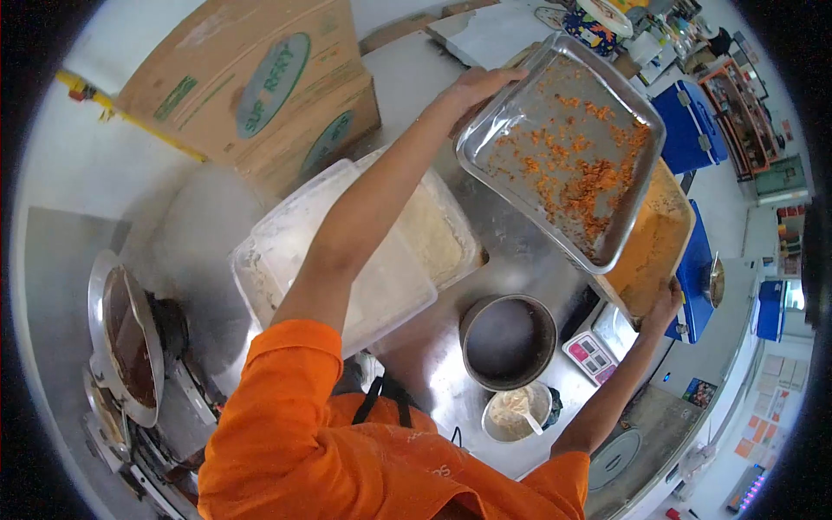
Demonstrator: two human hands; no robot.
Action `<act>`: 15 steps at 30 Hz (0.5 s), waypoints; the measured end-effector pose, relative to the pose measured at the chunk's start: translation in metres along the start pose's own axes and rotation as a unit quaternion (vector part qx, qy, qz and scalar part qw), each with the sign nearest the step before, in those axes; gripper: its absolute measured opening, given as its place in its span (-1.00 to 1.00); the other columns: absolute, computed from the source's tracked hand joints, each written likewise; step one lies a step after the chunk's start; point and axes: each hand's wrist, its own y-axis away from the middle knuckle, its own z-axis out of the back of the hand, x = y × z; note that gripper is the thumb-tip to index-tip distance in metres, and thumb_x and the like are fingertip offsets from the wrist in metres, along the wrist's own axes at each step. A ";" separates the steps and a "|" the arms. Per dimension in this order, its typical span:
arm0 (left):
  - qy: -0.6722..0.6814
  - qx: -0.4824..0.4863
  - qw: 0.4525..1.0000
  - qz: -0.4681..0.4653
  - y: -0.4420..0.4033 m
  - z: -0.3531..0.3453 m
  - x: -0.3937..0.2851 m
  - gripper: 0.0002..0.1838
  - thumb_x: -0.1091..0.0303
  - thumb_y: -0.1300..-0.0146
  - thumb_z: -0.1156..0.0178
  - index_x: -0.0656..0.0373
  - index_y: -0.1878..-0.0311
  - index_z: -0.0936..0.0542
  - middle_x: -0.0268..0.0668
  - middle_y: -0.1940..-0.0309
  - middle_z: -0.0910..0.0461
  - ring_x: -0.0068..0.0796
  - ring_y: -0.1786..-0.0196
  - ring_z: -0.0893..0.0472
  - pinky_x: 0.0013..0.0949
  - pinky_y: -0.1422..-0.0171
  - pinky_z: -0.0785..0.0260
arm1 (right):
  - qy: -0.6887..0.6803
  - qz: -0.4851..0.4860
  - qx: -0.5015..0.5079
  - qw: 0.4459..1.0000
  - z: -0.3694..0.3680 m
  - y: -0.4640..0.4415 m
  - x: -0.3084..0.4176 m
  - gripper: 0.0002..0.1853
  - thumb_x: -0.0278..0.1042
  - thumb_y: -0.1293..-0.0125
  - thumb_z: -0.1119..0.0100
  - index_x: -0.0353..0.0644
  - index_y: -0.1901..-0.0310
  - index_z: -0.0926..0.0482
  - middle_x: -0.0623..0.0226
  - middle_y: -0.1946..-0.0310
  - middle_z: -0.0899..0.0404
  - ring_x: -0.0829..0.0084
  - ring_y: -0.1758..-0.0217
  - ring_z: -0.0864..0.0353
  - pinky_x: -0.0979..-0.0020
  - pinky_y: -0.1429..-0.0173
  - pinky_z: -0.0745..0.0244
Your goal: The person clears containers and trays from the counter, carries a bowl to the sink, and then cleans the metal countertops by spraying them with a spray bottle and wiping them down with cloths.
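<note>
A rectangular metal tray [563,147] with orange-brown crumbs [598,182] scattered over its base is held up over the worktop. It overlaps a shallow tub [654,234] with an orange-tan inside, which shows below and to the right of it. My left hand [487,85] is closed at the tray's upper left edge; its fingertips are partly hidden, and a brown edge shows beneath them. At the tub's lower right corner, my right hand [663,303] grips the rim.
Below stand a round dark pan [508,342], a bowl of pale mixture with a spatula [517,412], and a kitchen scale [594,354]. Plastic bins of white powder [355,251] lie left, beside a cardboard box [260,78]. Blue coolers [689,126] stand at the right.
</note>
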 end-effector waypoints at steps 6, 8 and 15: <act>-0.027 -0.052 0.998 -0.002 0.096 0.029 -0.023 -0.21 -0.28 0.00 -0.33 0.34 -0.01 -0.66 0.02 0.02 -0.65 -0.17 0.03 -0.65 -0.24 -0.14 -0.44 | 0.024 0.012 0.068 0.997 0.008 -0.009 0.060 -0.54 -0.30 -0.41 -0.13 -0.46 -0.22 -0.44 0.09 -0.07 -0.58 0.36 -0.03 -0.59 0.40 -0.15 -0.47; 0.031 -0.068 0.997 0.006 0.140 0.051 -0.021 -0.24 -0.25 -0.04 -0.31 0.35 -0.01 -0.66 0.01 0.01 -0.64 -0.19 -0.01 -0.63 -0.26 -0.16 -0.41 | 0.030 0.017 0.104 0.994 -0.003 -0.007 0.085 -0.55 -0.29 -0.40 -0.15 -0.45 -0.19 -0.47 0.12 -0.04 -0.59 0.39 -0.03 -0.58 0.42 -0.13 -0.47; 0.107 -0.272 0.956 -0.014 0.364 0.117 0.057 -0.46 -0.03 -0.27 -0.19 0.22 -0.12 -0.57 -0.17 0.07 -0.61 -0.36 0.06 -0.58 -0.30 -0.11 -0.39 | 0.110 0.162 0.219 0.956 -0.097 0.082 0.101 -0.62 -0.29 -0.36 -0.16 -0.36 -0.11 -0.57 0.19 0.08 -0.63 0.40 0.05 -0.56 0.38 -0.09 -0.44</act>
